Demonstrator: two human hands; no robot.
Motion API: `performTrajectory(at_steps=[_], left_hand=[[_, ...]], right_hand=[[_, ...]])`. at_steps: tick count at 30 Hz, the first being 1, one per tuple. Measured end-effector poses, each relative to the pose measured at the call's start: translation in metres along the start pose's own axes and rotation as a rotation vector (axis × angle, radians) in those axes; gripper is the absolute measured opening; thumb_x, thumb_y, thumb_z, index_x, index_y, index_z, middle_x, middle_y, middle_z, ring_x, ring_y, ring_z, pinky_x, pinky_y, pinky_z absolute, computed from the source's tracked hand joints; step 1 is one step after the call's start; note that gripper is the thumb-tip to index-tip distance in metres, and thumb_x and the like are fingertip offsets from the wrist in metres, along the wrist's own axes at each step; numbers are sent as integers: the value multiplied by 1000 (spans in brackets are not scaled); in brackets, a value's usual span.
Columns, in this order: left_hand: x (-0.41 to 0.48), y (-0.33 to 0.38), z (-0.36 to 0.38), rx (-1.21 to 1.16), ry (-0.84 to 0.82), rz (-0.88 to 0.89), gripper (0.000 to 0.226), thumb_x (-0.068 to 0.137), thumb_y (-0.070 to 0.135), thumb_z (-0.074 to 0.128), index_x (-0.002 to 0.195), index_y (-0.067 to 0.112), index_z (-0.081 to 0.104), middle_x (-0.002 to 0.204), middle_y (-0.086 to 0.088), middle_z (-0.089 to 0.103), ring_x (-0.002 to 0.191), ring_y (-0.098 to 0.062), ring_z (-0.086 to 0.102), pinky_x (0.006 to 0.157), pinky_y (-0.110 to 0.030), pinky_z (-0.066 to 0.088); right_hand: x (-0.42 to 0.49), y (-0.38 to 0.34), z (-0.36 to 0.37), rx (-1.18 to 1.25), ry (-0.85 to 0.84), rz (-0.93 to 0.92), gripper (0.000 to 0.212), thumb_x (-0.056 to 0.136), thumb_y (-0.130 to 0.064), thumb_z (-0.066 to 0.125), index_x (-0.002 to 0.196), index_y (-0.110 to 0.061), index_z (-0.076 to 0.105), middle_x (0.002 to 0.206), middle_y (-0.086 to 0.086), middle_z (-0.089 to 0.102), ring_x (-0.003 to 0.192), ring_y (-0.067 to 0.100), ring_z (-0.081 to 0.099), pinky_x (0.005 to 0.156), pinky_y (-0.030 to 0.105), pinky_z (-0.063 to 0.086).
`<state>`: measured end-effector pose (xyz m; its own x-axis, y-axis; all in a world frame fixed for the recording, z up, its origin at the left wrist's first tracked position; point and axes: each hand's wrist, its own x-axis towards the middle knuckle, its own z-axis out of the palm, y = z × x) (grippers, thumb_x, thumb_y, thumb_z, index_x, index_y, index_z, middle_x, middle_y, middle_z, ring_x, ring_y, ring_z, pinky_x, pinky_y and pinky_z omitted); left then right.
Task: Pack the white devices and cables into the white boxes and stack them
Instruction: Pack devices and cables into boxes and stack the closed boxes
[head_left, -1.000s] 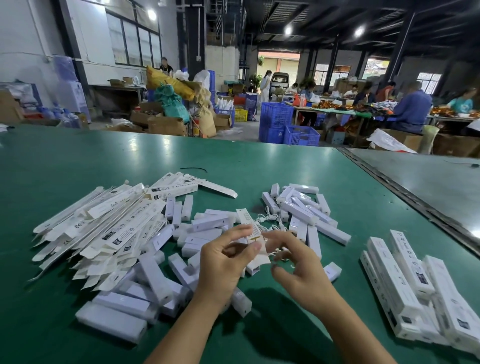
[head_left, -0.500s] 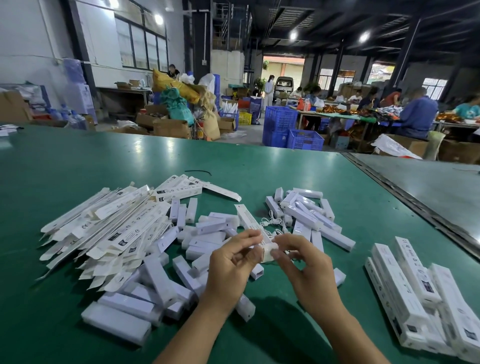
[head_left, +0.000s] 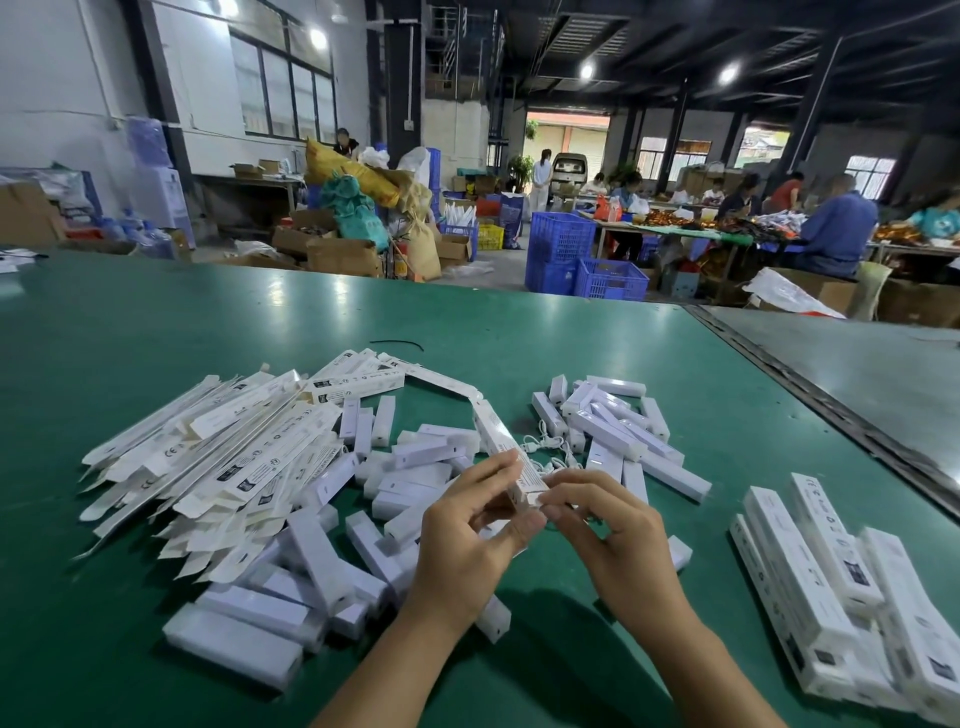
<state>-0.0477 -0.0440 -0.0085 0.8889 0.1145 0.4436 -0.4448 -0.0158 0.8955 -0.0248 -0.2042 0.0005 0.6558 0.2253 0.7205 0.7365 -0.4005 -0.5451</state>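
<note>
Both hands are over the green table (head_left: 156, 332) and meet at the near end of 1 long white box (head_left: 500, 439). The left hand (head_left: 467, 540) grips that end with its fingers curled round it. The right hand (head_left: 608, 535) pinches the end flap between thumb and forefinger. The box angles away from the hands, with a loose cable (head_left: 545, 446) just right of it. White devices (head_left: 410, 488) lie under and left of the left hand, and flat boxes (head_left: 223, 457) lie further left. Packed boxes (head_left: 841, 592) are stacked well right of the right hand.
</note>
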Motion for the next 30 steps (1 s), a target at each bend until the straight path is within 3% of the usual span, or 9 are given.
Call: performTrajectory(at_steps=[6, 9, 12, 17, 22, 26, 27, 30], left_hand=[[3, -6, -2, -3, 2, -4, 36, 75, 29, 78, 111, 30, 72, 126, 20, 66, 111, -7, 66, 87, -20, 54], [1, -6, -1, -37, -7, -13, 33, 77, 31, 78, 110, 26, 74, 125, 16, 67, 108, -10, 68, 81, -20, 56], [1, -5, -2, -68, -15, -38, 31, 77, 33, 80, 107, 24, 76, 123, 12, 69, 101, -13, 70, 77, -22, 56], [2, -5, 0, -57, 3, -50, 19, 81, 22, 72, 100, 25, 76, 116, 11, 72, 97, -11, 71, 74, -19, 56], [5, -8, -1, -64, -10, -43, 15, 85, 14, 70, 91, 26, 79, 110, 7, 75, 107, -11, 69, 87, -21, 54], [8, -5, -1, -136, 37, -70, 15, 85, 13, 69, 86, 24, 80, 107, 2, 76, 104, -15, 70, 82, -22, 55], [10, -2, -1, -221, 64, -105, 14, 83, 18, 67, 85, 22, 80, 106, -1, 76, 102, -17, 71, 78, -23, 56], [13, 6, -9, -651, 81, -279, 21, 83, 20, 62, 85, 11, 80, 104, -14, 75, 82, -22, 73, 65, -25, 57]], right_hand=[[-1, -1, -1, 39, -15, 22, 11, 82, -16, 69, 89, -22, 76, 101, -10, 67, 93, 7, 65, 75, 21, 52], [-1, -3, 0, 159, -12, 136, 11, 80, -21, 72, 90, -24, 71, 100, -12, 69, 95, 11, 66, 76, 26, 55], [-2, -6, 3, 320, -24, 295, 26, 77, -29, 74, 102, -31, 66, 106, -11, 71, 101, 13, 66, 82, 30, 56], [-1, -8, 6, 362, 6, 355, 39, 76, -32, 76, 111, -27, 59, 103, -9, 74, 103, 10, 67, 84, 43, 53], [-5, -11, 14, 310, 46, 329, 35, 76, -42, 74, 107, -39, 58, 100, -14, 73, 101, 8, 68, 78, 34, 51], [-5, -8, 11, 240, -18, 234, 22, 89, -39, 69, 109, -42, 60, 110, -15, 69, 107, 11, 64, 84, 27, 52], [-5, -5, 8, 186, -46, 198, 23, 91, -34, 65, 113, -41, 61, 117, -17, 65, 113, 10, 60, 89, 25, 49], [-2, 4, -2, -32, -59, 153, 54, 80, -9, 65, 121, -43, 52, 133, -26, 49, 131, 1, 41, 105, 9, 28]])
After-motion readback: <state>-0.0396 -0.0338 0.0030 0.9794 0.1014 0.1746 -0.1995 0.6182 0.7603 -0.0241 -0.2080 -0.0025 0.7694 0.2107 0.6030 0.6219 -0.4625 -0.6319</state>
